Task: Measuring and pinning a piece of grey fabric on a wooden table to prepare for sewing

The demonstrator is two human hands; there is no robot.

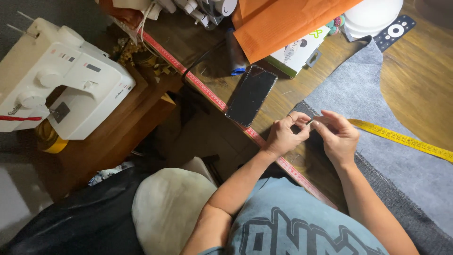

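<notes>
Hands meet over the grey fabric [415,174] near the table's front edge: I see my left hand [283,137] and right hand [339,138] pinched narrow, fingertips together on a tiny pale thing [310,123], too small to identify. Just right of them, a yellow tape measure [406,140] crosses the fabric. A black phone [251,95] lies at the table edge [207,94], and a white sewing machine [56,78] sits well apart on the left.

Blue-grey tee w/ big dark block lettering, short sleeves, bare forearms, dark trousers
</notes>
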